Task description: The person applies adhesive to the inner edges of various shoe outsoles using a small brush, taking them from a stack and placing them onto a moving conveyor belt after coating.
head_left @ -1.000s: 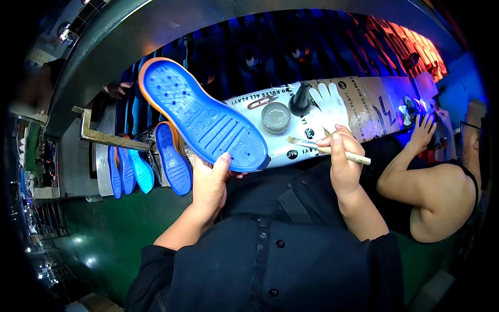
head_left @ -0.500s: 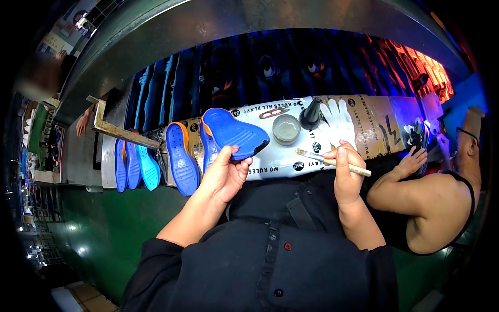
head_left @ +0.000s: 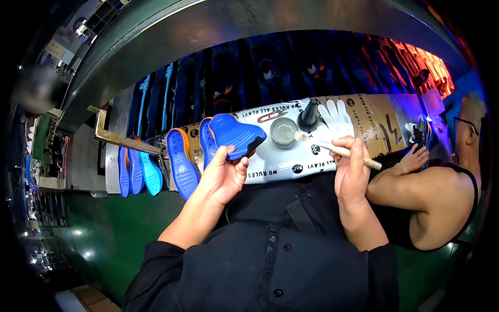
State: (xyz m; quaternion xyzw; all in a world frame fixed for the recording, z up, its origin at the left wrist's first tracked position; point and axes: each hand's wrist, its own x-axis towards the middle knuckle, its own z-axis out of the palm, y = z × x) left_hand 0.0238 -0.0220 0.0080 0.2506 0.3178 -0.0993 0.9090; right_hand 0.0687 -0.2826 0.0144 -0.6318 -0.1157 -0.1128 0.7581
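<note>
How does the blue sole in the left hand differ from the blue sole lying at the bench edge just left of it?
The held sole is lifted off the bench, pinched by the left hand, and seen foreshortened, heel end toward the small round dish. The resting sole lies on the bench, untouched, showing its whole length. The resting sole shows an orange rim; none shows on the held sole from here. Both are blue with ribbed tread.

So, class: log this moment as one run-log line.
left hand: holds blue sole | right hand: holds brush at glue pot
</note>
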